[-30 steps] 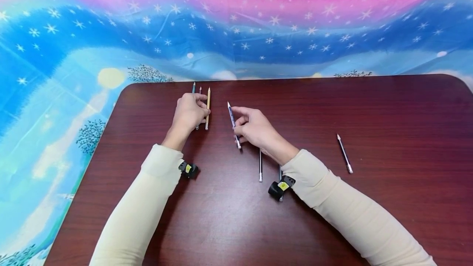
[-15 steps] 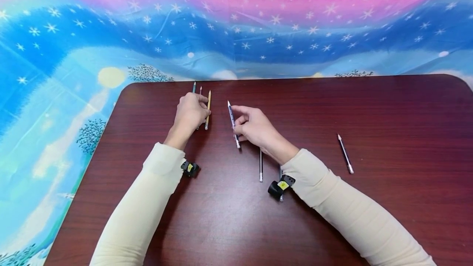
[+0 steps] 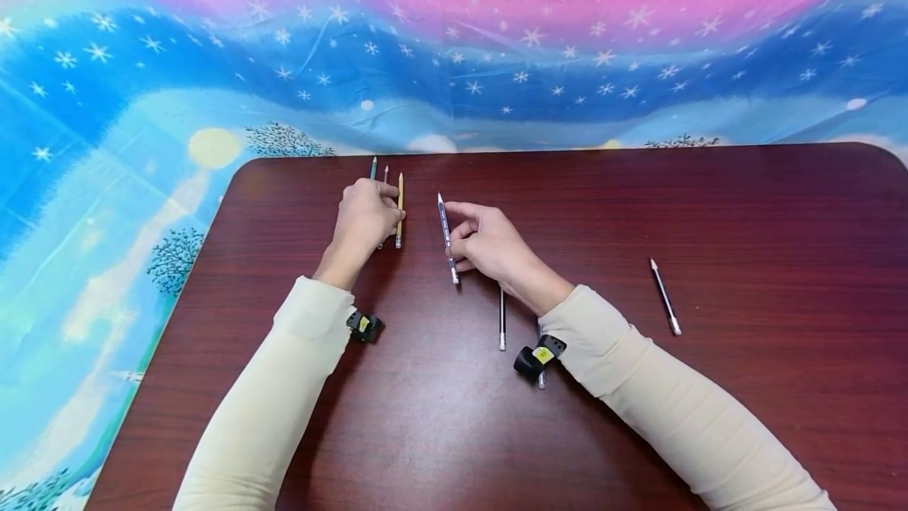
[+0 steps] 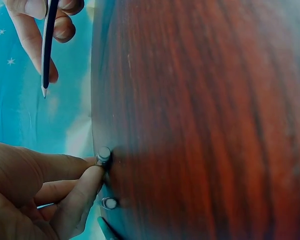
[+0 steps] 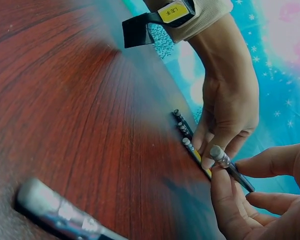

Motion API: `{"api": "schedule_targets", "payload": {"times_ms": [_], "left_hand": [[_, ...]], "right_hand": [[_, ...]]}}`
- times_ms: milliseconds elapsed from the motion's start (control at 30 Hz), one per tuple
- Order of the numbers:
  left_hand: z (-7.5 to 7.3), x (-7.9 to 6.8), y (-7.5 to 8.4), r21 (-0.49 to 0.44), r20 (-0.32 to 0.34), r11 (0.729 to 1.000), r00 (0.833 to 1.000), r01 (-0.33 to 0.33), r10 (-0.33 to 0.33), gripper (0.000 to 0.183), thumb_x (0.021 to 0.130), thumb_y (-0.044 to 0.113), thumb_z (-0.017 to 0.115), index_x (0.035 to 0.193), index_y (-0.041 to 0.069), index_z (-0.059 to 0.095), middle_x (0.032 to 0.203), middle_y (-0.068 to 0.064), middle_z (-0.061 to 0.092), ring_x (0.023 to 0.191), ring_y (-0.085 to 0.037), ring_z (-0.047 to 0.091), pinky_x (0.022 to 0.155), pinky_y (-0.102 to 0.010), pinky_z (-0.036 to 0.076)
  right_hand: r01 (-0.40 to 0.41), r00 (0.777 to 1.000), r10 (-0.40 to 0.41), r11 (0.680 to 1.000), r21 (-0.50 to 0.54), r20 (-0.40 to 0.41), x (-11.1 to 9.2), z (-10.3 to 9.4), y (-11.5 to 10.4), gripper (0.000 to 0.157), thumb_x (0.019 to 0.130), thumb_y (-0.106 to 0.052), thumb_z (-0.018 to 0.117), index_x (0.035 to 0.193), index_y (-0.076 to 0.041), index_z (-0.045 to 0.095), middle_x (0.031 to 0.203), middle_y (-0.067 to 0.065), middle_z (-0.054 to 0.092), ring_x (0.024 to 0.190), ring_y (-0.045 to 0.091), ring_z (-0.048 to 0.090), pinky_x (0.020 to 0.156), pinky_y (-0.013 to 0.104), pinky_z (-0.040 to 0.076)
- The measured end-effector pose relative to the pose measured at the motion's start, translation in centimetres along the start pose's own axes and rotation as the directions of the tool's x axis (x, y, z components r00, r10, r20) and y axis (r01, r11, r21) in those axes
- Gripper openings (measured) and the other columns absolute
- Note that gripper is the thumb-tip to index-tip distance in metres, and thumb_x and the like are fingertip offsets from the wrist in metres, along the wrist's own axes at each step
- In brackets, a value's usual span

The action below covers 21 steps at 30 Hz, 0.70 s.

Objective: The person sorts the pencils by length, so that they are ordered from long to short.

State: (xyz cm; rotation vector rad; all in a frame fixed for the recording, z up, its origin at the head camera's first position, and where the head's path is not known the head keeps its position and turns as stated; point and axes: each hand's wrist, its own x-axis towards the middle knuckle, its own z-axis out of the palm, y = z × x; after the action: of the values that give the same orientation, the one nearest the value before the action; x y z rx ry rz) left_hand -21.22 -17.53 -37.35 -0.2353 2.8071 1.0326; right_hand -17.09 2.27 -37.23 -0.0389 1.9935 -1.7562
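At the table's far left, my left hand [image 3: 365,215] pinches a yellow pencil [image 3: 400,188] between thumb and fingers, its tip toward the far edge. Just left of it lie a teal pencil [image 3: 373,167] and a reddish pencil [image 3: 386,173], partly hidden by that hand. In the left wrist view the eraser end [image 4: 104,154] of the pinched pencil shows at the fingertips. My right hand [image 3: 489,247] holds a dark blue pencil [image 3: 444,221] raised over the table, tip pointing away and white eraser end toward me.
A black pencil [image 3: 502,322] lies below my right hand, its upper part hidden. Another pencil [image 3: 542,381] is mostly covered by the right wrist camera [image 3: 534,359]. Further right lies a dark pencil [image 3: 664,298]. A snowflake-patterned cloth [image 3: 454,46] hangs behind the table [image 3: 454,424].
The yellow pencil has shifted slightly toward me and straightened in my left hand. The dark blue pencil's eraser end has swung a little left. Otherwise both hands stay nearly where they were.
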Motion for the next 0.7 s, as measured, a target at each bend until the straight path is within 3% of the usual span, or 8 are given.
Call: {"api": "schedule_targets", "payload": {"times_ms": [467,700], "left_hand": [[-0.24,0.01,-0.17,-0.032,0.022,0.999,1.0,0.023,-0.022,0.035,0.101,0.006,0.064,0.136,0.005,0.069,0.104,-0.013,0.074,0.079,-0.021,0.076,0.068,-0.029,0.064],[-0.43,-0.14,-0.26,-0.035,0.033,0.998,0.999,0.043,-0.041,0.036,0.101,0.007,0.064,0.137,0.006,0.069,0.108,-0.013,0.073,0.084,-0.022,0.076,0.071,-0.031,0.064]], "right_hand": [[0.001,1.0,-0.001,1.0,0.012,0.002,0.28,-0.14,0.43,0.076,0.088,0.014,0.059,0.159,-0.01,0.045,0.09,0.008,0.059,0.073,0.014,0.066,0.069,0.031,0.063],[0.003,1.0,-0.003,1.0,0.019,0.001,0.19,-0.13,0.37,0.074,0.09,0.014,0.057,0.159,-0.01,0.044,0.084,0.004,0.059,0.076,0.017,0.067,0.068,0.03,0.063]]}}
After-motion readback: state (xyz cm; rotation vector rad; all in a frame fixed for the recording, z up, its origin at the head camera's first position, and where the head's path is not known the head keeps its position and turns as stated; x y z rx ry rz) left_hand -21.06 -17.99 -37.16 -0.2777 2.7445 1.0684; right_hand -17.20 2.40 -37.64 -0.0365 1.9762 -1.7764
